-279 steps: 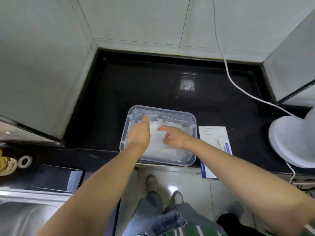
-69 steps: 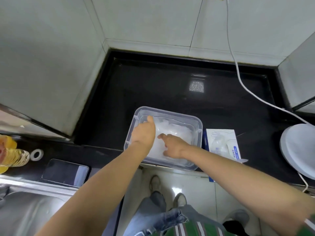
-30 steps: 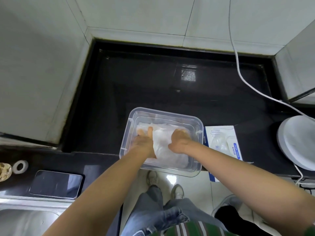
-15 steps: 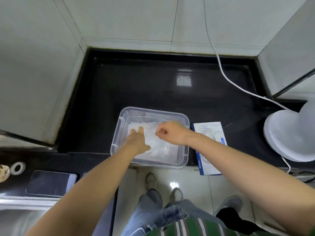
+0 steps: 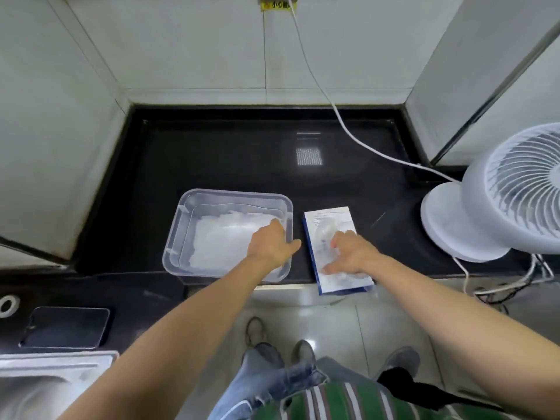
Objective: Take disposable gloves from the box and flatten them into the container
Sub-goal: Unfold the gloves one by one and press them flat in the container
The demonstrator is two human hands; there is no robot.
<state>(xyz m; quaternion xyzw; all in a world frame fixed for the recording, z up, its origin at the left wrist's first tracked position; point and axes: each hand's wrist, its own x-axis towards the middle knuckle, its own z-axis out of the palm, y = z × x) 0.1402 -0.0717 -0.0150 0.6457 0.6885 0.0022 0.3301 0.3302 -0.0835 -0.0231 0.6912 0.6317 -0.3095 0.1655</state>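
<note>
A clear plastic container (image 5: 236, 194) sits on the black counter with a flattened layer of translucent gloves (image 5: 221, 237) inside. My left hand (image 5: 271, 245) lies over the container's right side, fingers forward on the gloves and thumb out over the right rim. To the right of the container lies the white and blue glove box (image 5: 330, 218), its near end over the counter edge. My right hand (image 5: 351, 256) rests on top of the box with fingers spread, fingertips at the opening where a clear glove (image 5: 325, 231) shows.
A white desk fan (image 5: 500, 201) stands at the right, its white cable (image 5: 348, 131) running across the counter's back. At lower left there are a dark phone (image 5: 65, 327), a tape roll (image 5: 6, 304) and a steel sink (image 5: 45, 383). Tiled walls enclose the counter.
My right hand has left the container and moved right onto the glove box. My left hand has slid from the container's left part to its right side.
</note>
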